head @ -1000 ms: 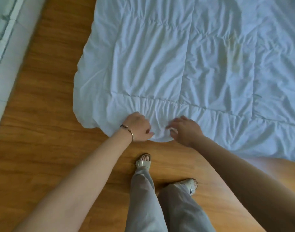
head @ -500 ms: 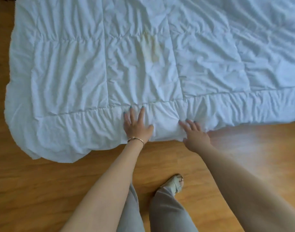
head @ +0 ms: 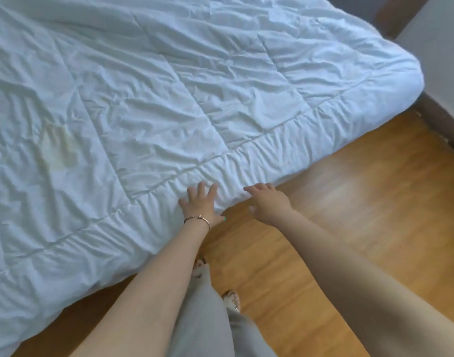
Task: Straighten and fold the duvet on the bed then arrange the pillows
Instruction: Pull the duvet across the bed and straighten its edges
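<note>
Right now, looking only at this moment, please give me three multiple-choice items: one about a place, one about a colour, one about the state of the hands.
1. Where does the left hand rest?
A. on the near border of the duvet
B. flat on the floor
C. on a pillow

2. What colour is the stain on the duvet?
A. red
B. yellowish
C. black

3. How are the hands?
A. both gripping bunched cloth in fists
B. both with fingers spread and straight
C. both hidden under the duvet

Answers:
1 A, its palm and fingers lie on the gathered edge strip by the wooden floor.
2 B, a pale yellow patch shows on the white cloth at the left.
3 B, the left hand lies flat on the duvet, and the right hand reaches with open fingers to the duvet's edge.
</note>
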